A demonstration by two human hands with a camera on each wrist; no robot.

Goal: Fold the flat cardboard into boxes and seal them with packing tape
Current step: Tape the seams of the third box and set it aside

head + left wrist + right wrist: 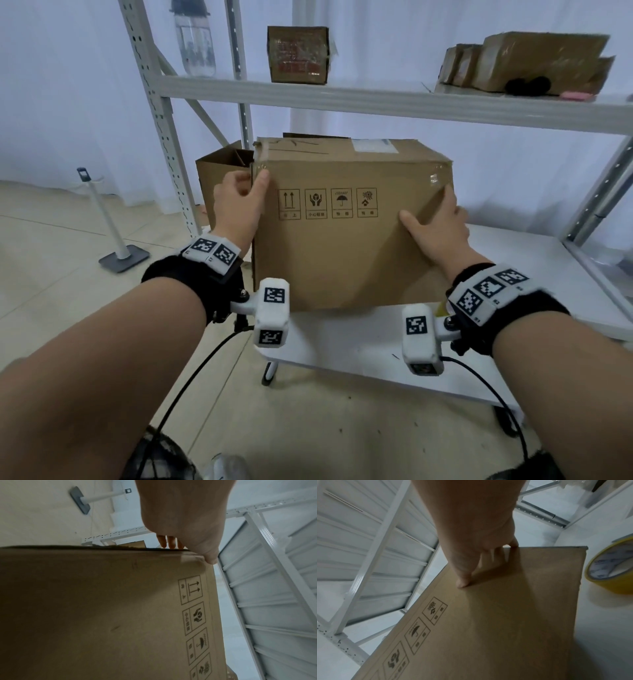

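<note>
A brown cardboard box [342, 246] with handling symbols printed on its front stands on the white lower shelf [359, 349], its top flaps down. My left hand [246, 192] grips its upper left corner, thumb on the front face and fingers round the side; the left wrist view shows the same hold by the left hand [190, 550] on the box [102, 608]. My right hand [435, 222] holds the right edge, thumb pressed on the front and fingers wrapped round the side. In the right wrist view, a yellow tape roll [611, 566] lies beside the box [513, 615] and the right hand [479, 555].
An open-topped box [222, 171] stands behind at the left. The upper shelf [376, 102] carries a small box [298, 54], flattened cardboard [531, 61] and a bottle [195, 44]. A shelf upright [164, 137] and a floor stand [116, 240] are to the left.
</note>
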